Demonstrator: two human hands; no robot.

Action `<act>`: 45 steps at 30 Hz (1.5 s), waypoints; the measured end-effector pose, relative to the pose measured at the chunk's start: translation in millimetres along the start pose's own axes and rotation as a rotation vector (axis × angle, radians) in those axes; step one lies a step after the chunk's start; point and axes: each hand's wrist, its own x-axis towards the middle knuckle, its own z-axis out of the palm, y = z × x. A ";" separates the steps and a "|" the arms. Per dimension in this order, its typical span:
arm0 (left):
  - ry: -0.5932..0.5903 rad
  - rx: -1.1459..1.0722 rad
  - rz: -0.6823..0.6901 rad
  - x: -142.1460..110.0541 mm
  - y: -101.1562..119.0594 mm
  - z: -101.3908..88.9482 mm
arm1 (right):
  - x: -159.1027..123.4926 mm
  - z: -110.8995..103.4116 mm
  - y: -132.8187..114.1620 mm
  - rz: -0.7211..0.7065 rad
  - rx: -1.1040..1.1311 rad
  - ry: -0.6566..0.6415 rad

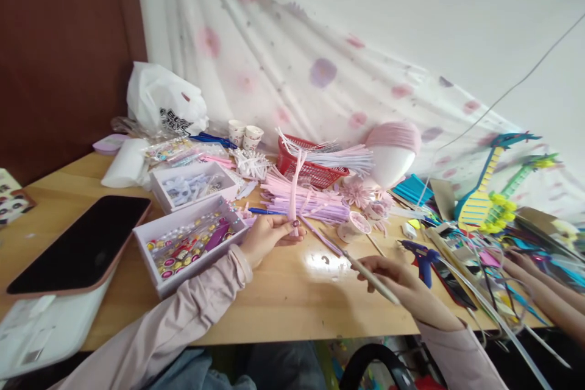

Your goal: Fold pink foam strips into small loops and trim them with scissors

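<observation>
My left hand (267, 237) is closed in a pinch around a bundle of pale pink pipe cleaners (297, 189), which stands upright above the fingers. A small dark, shiny bit shows at the fingertips; I cannot make out what it is. My right hand (402, 286) grips a long thin tool with a pale handle (377, 283), its narrow end pointing up and left toward the left hand. What kind of tool it is stays unclear. Behind my left hand lies a pile of pink and lilac pipe cleaners (315, 204). A small paper cup (354, 228) stands between the hands, farther back.
Two white boxes of beads and trimmings (158, 283) and a tablet (77, 247) are at the left. A red basket (286, 158) and a white head form (390, 164) stand behind. At right lie a blue glue gun (423, 259), cables and another person's arms (539, 280).
</observation>
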 end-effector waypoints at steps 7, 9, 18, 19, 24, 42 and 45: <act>-0.097 0.084 0.012 -7.6 14.7 5.3 | 15.9 7.6 3.1 -0.005 0.338 -0.085; -0.105 0.102 0.020 -8.6 15.0 6.6 | 31.1 14.6 -3.4 -0.123 0.271 -0.185; -0.092 0.270 -0.025 -6.6 13.5 4.8 | 88.2 18.3 -22.7 -0.276 0.313 -0.465; -0.103 0.291 -0.051 -6.8 12.8 4.7 | 91.9 16.4 -21.4 -0.283 0.310 -0.479; -0.127 0.305 -0.123 -6.7 8.3 3.6 | 97.8 8.2 -18.2 -0.281 0.273 -0.612; -0.158 0.323 -0.284 -9.5 10.1 5.4 | 94.0 14.7 -7.7 -0.262 0.436 -0.698; -0.153 0.336 -0.290 -9.3 10.0 6.4 | 92.9 18.2 -4.8 -0.256 0.475 -0.675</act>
